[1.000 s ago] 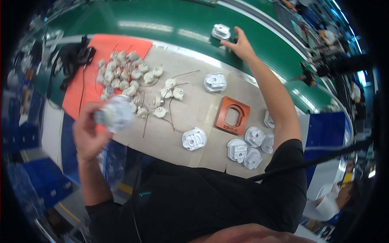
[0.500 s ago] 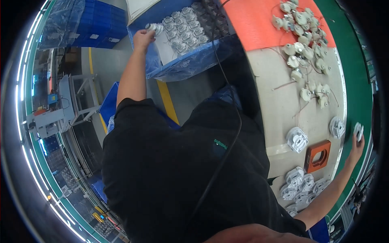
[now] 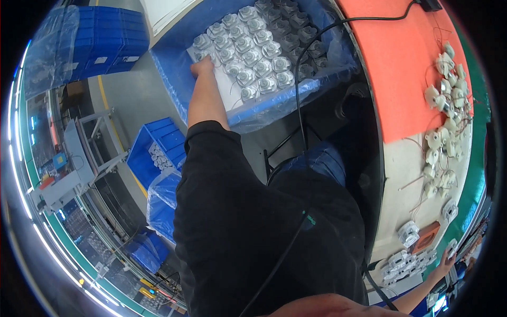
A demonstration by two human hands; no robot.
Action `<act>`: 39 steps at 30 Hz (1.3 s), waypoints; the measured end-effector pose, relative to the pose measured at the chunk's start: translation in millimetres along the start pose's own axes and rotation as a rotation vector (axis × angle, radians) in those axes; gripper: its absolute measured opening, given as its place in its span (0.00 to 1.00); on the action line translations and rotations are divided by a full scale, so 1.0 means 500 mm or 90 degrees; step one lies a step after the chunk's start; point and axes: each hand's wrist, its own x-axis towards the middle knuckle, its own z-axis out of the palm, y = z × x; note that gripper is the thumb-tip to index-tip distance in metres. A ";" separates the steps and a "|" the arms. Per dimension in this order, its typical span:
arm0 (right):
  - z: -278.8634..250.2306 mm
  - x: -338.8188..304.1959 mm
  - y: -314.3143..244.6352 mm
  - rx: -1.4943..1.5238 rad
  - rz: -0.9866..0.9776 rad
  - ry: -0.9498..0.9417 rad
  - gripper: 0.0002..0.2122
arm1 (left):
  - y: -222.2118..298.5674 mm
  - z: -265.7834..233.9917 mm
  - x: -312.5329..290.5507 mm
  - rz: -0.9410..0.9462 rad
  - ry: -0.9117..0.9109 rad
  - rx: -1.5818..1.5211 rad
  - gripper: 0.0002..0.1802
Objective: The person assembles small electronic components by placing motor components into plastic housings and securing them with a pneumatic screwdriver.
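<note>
My left hand (image 3: pixel 203 66) reaches into a blue bin (image 3: pixel 177 87) lined with clear plastic. Its fingers are closed on a white motor unit (image 3: pixel 200 55) at the near left end of the rows. Several similar white units (image 3: pixel 244 44) stand in rows on a white sheet (image 3: pixel 228 91) beside it. Far out at the lower right, my right hand (image 3: pixel 447 261) grips a white plastic housing (image 3: pixel 451 246) beyond the table edge. Near it on the table lie an orange-brown block with an opening (image 3: pixel 426 238), a loose housing (image 3: pixel 408 233) and a cluster of white housings (image 3: pixel 401 266).
Cream-coloured small motors with wires (image 3: pixel 446 137) are heaped along the table's far side by an orange mat (image 3: pixel 393 79). A black cable (image 3: pixel 298 90) hangs across my front. Blue crates (image 3: pixel 105 39) stand at upper left; another blue bin (image 3: pixel 158 132) holds small white pieces.
My view has turned toward the bin. The left hand has lowered the white motor unit to the sheet beside the rows. The right hand still holds its housing out to the right.
</note>
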 end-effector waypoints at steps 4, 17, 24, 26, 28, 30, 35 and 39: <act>-0.020 -0.061 0.013 -0.014 0.080 0.037 0.28 | -0.025 0.075 -0.009 0.125 -0.035 0.031 0.31; -0.011 -0.209 -0.085 -0.093 0.100 0.115 0.30 | -0.032 0.079 0.020 0.046 -0.254 0.172 0.20; 0.095 -0.171 -0.235 0.149 -0.059 -0.111 0.32 | 0.117 -0.088 -0.063 0.238 -0.216 -0.074 0.14; 0.097 -0.165 -0.244 0.151 -0.093 -0.149 0.33 | 0.182 -0.139 -0.201 0.306 -0.109 0.038 0.19; 0.125 -0.157 -0.249 0.149 -0.169 -0.222 0.33 | 0.212 -0.154 -0.199 0.341 -0.127 -0.065 0.20; 0.158 -0.156 -0.259 0.110 -0.223 -0.263 0.32 | 0.244 -0.174 -0.222 0.387 -0.194 -0.164 0.21; 0.190 -0.147 -0.285 -0.035 -0.367 -0.357 0.32 | 0.378 -0.197 -0.377 0.518 -0.279 -0.190 0.20; 0.202 -0.135 -0.289 -0.081 -0.400 -0.383 0.30 | 0.464 -0.225 -0.491 0.591 -0.350 -0.251 0.21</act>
